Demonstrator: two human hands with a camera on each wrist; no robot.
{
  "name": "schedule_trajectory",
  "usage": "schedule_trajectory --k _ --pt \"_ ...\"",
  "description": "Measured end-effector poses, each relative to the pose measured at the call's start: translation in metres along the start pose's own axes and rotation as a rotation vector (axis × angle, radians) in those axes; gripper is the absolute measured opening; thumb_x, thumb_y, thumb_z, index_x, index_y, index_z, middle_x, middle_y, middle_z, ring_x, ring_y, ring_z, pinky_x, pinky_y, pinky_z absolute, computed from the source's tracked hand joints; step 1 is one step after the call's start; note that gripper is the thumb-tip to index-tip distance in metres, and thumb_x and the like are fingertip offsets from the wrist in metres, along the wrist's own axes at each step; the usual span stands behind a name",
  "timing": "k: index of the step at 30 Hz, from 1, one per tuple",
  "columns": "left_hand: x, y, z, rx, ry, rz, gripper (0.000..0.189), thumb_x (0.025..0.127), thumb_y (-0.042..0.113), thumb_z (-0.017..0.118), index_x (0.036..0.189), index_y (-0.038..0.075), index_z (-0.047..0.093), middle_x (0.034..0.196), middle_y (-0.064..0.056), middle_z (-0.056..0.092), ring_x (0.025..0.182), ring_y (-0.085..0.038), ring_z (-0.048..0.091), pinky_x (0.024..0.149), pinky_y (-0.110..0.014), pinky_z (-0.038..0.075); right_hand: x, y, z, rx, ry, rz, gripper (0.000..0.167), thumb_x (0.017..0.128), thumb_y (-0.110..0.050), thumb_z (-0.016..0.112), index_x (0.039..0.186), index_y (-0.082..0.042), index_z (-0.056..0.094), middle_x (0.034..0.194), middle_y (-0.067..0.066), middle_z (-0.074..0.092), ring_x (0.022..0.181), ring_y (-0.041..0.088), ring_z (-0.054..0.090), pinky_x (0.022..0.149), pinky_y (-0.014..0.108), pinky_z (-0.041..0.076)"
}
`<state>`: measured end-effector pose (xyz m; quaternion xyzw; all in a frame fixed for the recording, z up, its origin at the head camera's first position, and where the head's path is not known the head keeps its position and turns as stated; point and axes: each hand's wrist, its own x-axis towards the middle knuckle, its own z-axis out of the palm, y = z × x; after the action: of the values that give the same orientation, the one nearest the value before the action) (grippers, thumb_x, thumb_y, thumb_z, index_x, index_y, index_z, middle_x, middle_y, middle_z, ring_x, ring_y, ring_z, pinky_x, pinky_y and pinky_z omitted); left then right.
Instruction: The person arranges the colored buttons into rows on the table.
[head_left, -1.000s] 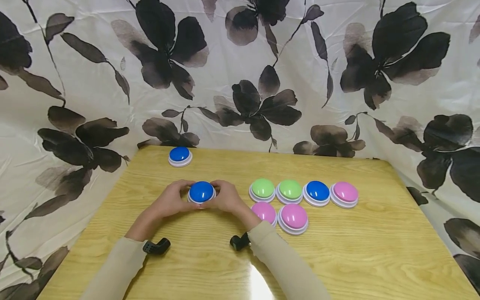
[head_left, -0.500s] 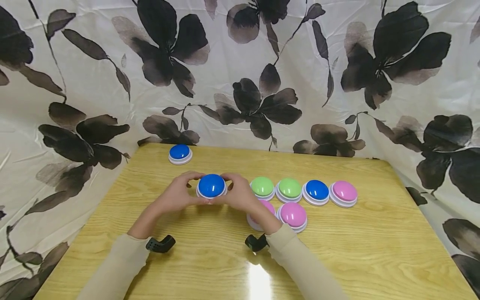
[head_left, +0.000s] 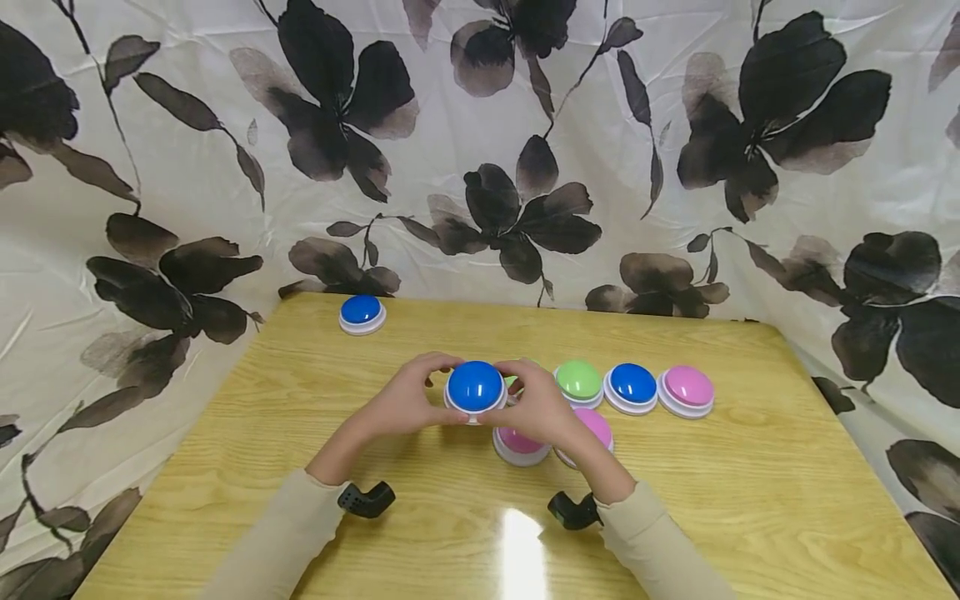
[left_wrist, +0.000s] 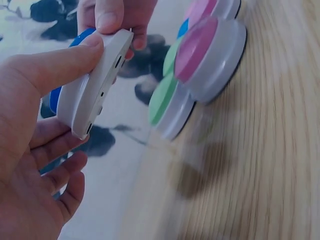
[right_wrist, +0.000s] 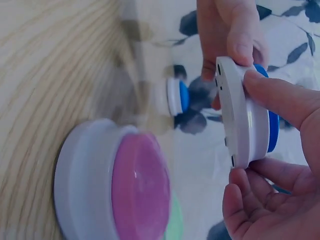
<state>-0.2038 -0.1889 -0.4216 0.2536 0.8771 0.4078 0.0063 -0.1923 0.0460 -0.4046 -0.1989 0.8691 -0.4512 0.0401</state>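
Note:
Both hands hold one blue push button (head_left: 476, 386) with a white round base, lifted above the table. My left hand (head_left: 408, 394) grips its left side, thumb at the near edge and fingers round the far side. My right hand (head_left: 542, 404) grips the right side the same way. In the left wrist view the button's white base (left_wrist: 95, 85) shows small slots on its underside. Behind my right hand, a green button is mostly hidden, and two pink buttons (head_left: 521, 443) are partly covered by the hand and wrist.
On the wooden table (head_left: 300, 400), a green button (head_left: 580, 380), another blue button (head_left: 632, 384) and a pink button (head_left: 688, 387) stand in a row on the right. One more blue button (head_left: 362, 312) sits at the back left. A floral cloth (head_left: 420, 167) hangs behind.
Both hands have raised the blue button off the table and carried it to the right, over toward the green and pink buttons. The other buttons have stayed in place.

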Motion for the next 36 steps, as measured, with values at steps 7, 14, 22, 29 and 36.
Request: schedule_trajectory --k 7,14,22,29,36 --pt "0.018 0.018 0.018 -0.002 -0.039 0.008 0.073 0.070 0.042 0.086 0.132 0.015 0.058 0.130 0.004 0.056 0.121 -0.027 0.048 0.090 -0.043 0.046 -0.019 0.009 -0.023 0.018 0.027 0.065 0.074 0.067 -0.032 0.091 0.130 -0.011 0.059 0.118 0.001 0.058 0.097 0.022 0.056 0.072 0.034 0.054" --pt "0.033 0.032 0.041 0.010 -0.082 0.021 0.074 0.071 0.041 0.087 0.132 0.014 0.057 0.130 0.001 0.055 0.121 -0.023 0.046 0.091 -0.042 0.046 -0.037 0.026 -0.040 -0.010 0.051 0.079 0.075 0.070 -0.032 0.088 0.134 -0.008 0.055 0.121 0.004 0.058 0.097 0.023 0.056 0.077 0.036 0.053" --pt "0.049 0.044 0.068 0.035 -0.121 0.076 0.077 0.070 0.047 0.085 0.132 0.014 0.057 0.129 0.003 0.056 0.120 -0.021 0.048 0.098 -0.045 0.042 -0.056 0.045 -0.058 0.001 0.053 0.105 0.080 0.072 -0.030 0.087 0.139 -0.006 0.051 0.117 0.008 0.057 0.095 0.024 0.054 0.072 0.033 0.053" --pt "0.062 0.054 0.093 0.020 -0.164 0.093 0.078 0.071 0.046 0.085 0.135 0.012 0.054 0.129 0.002 0.055 0.121 -0.017 0.048 0.100 -0.039 0.042 -0.073 0.057 -0.076 0.006 0.064 0.152 0.076 0.073 -0.027 0.087 0.136 -0.004 0.053 0.113 0.009 0.055 0.094 0.027 0.052 0.071 0.032 0.052" --pt "0.071 0.065 0.110 -0.022 -0.229 0.105 0.079 0.073 0.047 0.084 0.136 0.010 0.053 0.129 0.002 0.056 0.119 -0.014 0.050 0.101 -0.036 0.042 -0.088 0.067 -0.089 0.008 0.078 0.162 0.078 0.073 -0.029 0.087 0.137 -0.002 0.052 0.123 0.012 0.057 0.095 0.026 0.053 0.072 0.034 0.052"
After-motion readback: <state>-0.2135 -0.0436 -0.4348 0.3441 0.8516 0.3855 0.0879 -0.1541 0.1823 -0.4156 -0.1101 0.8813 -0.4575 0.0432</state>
